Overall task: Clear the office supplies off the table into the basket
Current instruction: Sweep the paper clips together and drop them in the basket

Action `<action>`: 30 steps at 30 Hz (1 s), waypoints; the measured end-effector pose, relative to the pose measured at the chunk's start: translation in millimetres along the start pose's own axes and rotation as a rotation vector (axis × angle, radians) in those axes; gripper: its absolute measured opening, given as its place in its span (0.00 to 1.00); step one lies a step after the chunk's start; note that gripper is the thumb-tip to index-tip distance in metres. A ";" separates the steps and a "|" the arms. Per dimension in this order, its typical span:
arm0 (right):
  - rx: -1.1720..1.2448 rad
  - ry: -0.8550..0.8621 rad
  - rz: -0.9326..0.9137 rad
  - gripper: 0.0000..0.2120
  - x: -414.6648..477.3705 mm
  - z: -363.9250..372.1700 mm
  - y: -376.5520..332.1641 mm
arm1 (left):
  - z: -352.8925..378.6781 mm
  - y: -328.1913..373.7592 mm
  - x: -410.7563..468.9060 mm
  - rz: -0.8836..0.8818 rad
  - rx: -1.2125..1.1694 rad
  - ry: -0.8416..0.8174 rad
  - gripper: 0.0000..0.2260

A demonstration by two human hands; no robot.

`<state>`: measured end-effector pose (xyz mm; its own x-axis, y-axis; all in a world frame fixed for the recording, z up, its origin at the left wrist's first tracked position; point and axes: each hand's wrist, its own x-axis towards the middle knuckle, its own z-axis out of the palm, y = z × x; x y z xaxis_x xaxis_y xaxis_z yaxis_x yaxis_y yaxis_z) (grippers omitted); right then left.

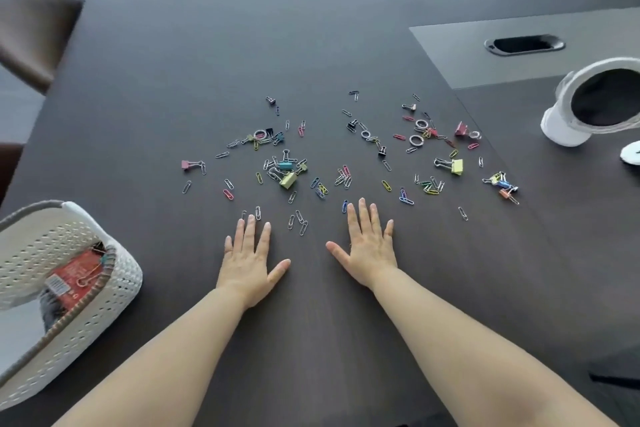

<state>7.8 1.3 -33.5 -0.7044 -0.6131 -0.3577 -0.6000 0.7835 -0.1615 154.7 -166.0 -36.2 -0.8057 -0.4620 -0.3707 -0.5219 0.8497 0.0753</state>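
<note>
Resting flat on the counter (346, 28), the left hand (247, 262) and right hand (369, 250) lie open, each grip empty. Clips (287, 170) scatter toward twelve o'clock; the basket (114, 288) sits at eight o'clock. Sweeping them into one heap first would probably beat pinching singles.

Coloured paper clips (346, 177) lie scattered; white basket (114, 295) stands left.

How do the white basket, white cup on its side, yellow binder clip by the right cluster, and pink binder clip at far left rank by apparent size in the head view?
1. white basket, though it sits nearest the camera
2. white cup
3. yellow binder clip
4. pink binder clip, close to the yellow one; unsure
</note>
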 end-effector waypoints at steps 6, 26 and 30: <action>-0.120 -0.055 -0.077 0.46 -13.0 7.7 5.4 | -5.5 7.4 21.8 0.072 0.000 0.038 0.40; 0.028 0.170 0.079 0.36 75.4 -59.4 122.7 | -39.3 101.4 134.4 0.158 -0.002 0.072 0.42; -0.021 0.159 0.244 0.35 71.3 -68.5 179.1 | -43.0 143.4 151.6 0.183 -0.019 0.086 0.36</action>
<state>-175.8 91.0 -25.0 -0.8786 -0.4159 -0.2348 -0.4118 0.9087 -0.0687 -54.3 -125.1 -41.8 -0.9083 -0.3206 -0.2688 -0.3688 0.9169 0.1525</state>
